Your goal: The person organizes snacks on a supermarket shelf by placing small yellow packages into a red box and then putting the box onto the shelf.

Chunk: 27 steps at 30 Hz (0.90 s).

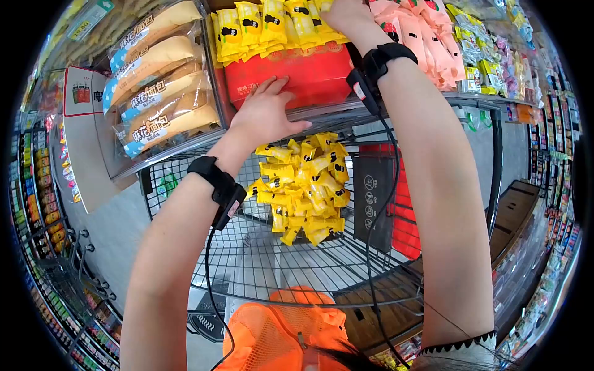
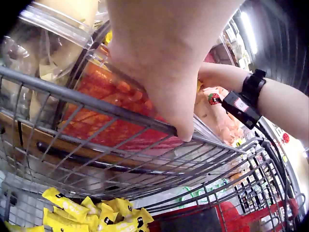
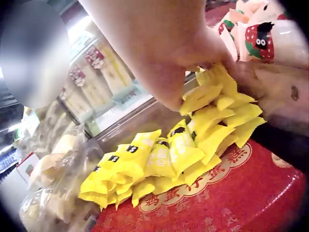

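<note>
My left hand (image 1: 263, 114) lies on the front of a red box (image 1: 291, 77) with its fingers spread. In the left wrist view, the thumb of this hand comes down by the cart's top rail (image 2: 120, 111). Yellow snack packets (image 1: 272, 25) with a black cartoon figure stand in rows on the red box. At the right end of these rows, my right hand (image 3: 193, 53) grips a few yellow packets (image 3: 207, 92) between thumb and fingers. Its fingertips are partly hidden behind the packets. A heap of the same packets (image 1: 306, 185) sits in the wire cart below.
Bagged long bread (image 1: 154, 80) fills the compartment to the left, and pink strawberry packets (image 1: 427, 46) stand to the right. The shopping cart (image 1: 247, 272) is up against the shelf edge. Inside it, a dark panel (image 1: 373, 198) with red beside it stands right of the heap.
</note>
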Available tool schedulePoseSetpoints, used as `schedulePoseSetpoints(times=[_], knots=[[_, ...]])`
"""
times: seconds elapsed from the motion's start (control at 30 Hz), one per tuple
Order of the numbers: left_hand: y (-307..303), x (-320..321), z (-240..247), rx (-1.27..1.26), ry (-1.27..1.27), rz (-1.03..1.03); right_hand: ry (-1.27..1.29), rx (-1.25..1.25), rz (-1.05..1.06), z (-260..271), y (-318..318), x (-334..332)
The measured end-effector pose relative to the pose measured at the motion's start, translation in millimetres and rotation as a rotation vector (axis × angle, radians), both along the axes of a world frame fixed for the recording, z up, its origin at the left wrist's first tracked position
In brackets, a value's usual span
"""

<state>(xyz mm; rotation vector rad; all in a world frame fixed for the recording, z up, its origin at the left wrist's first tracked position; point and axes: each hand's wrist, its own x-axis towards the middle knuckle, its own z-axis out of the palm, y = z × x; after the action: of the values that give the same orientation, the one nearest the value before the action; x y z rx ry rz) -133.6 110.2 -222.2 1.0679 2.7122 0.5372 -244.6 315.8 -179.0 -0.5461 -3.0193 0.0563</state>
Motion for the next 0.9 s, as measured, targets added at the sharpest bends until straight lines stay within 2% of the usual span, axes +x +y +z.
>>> schedulePoseSetpoints(times=[0.07, 0.1, 0.17, 0.33, 0.4, 0.53, 0.6, 0.63, 0.7, 0.73, 0.77, 0.83, 0.87, 0.9], knots=[[-1.7, 0.2, -0.4, 0.024, -0.010, 0.003, -0.118, 0.007, -0.044, -6.5, 2.9, -6.7], [-1.6, -0.1, -1.6, 0.024, -0.008, 0.007, -0.116, 0.008, -0.040, 1.7, -2.2, -3.5], [-1.1, -0.2, -3.7, 0.025, 0.003, 0.008, -0.301, -0.051, 0.005, 18.9, -12.0, 2.7], [-1.6, -0.9, -3.4, 0.026, -0.021, 0.008, -0.181, -0.147, -0.053, 5.1, -11.2, -0.9], [-0.9, -1.1, -2.3, 0.029, -0.057, 0.005, -0.120, -0.137, 0.018, 4.3, -7.5, 1.5], [-0.2, -1.0, -0.2, 0.016, -0.061, 0.004, -0.142, -0.155, -0.007, 9.5, -5.5, 8.8], [-0.9, -1.0, -0.7, 0.009, -0.059, 0.004, -0.003, -0.305, -0.063, 18.1, -4.6, 20.7], [-1.0, -1.2, -1.0, 0.017, -0.052, 0.007, -0.007, -0.303, -0.064, 24.7, -8.6, 32.0], [-0.8, -0.3, -2.4, 0.032, -0.050, 0.013, 0.326, -0.470, 0.017, 35.9, -15.3, 52.7], [-1.0, 0.1, -3.3, 0.043, -0.006, 0.005, 0.420, -0.519, 0.073, 20.6, -10.0, 59.4], [-1.0, 0.1, -4.1, 0.053, 0.042, -0.001, 0.418, -0.515, 0.075, 7.9, -5.1, 63.4], [-0.6, 1.2, 1.0, 0.102, -0.003, -0.005, 0.309, -0.789, -0.020, 5.9, -12.9, 90.6], [-0.8, 1.1, 4.5, 0.147, -0.042, -0.009, 0.308, -0.788, -0.023, 6.5, -18.0, 105.6], [-1.2, 2.9, 5.4, 0.148, -0.048, -0.012, 0.380, -1.022, -0.038, 7.5, -24.3, 123.7]])
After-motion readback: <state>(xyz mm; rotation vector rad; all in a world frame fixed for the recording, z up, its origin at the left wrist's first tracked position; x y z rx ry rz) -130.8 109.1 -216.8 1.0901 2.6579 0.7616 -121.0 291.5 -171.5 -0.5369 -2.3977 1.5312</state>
